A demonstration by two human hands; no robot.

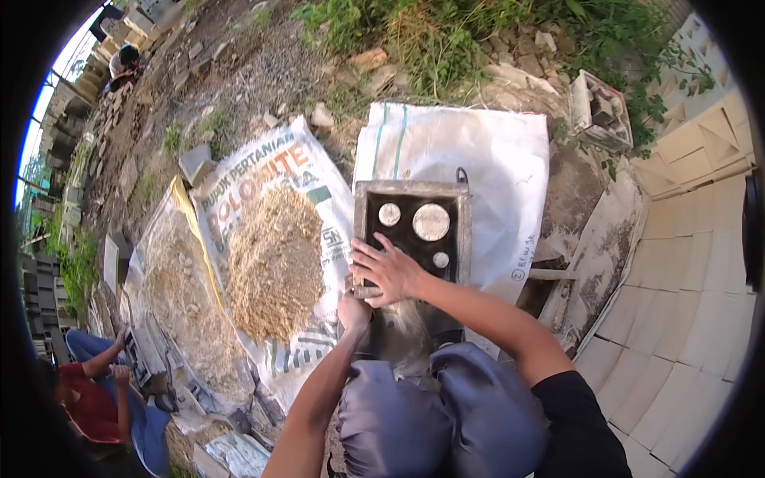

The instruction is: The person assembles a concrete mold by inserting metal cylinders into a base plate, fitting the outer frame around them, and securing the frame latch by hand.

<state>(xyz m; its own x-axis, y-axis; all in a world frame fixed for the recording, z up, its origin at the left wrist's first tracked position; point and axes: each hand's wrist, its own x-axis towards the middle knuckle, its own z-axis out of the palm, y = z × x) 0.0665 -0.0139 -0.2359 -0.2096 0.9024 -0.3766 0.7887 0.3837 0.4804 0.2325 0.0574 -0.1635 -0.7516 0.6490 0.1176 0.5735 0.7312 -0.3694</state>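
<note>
A square grey mould (466,239) with a dark inside lies on a folded white sack (510,159) in front of my knees. Inside it are three pale round discs: a large one (431,221), a medium one (389,214) and a small one (441,260). My right hand (388,272) rests with spread fingers over the mould's near left part and rim. Beside it, my left hand (354,312) is closed at the mould's near left corner; its fingertips are partly hidden.
Left of the mould, a heap of sandy material (275,255) lies on a printed sack (247,159). Paler powder (179,295) covers another sheet. A person in a red shirt (92,406) sits at lower left. Stacked pale blocks (677,279) stand at right; a block mould (602,111) lies beyond.
</note>
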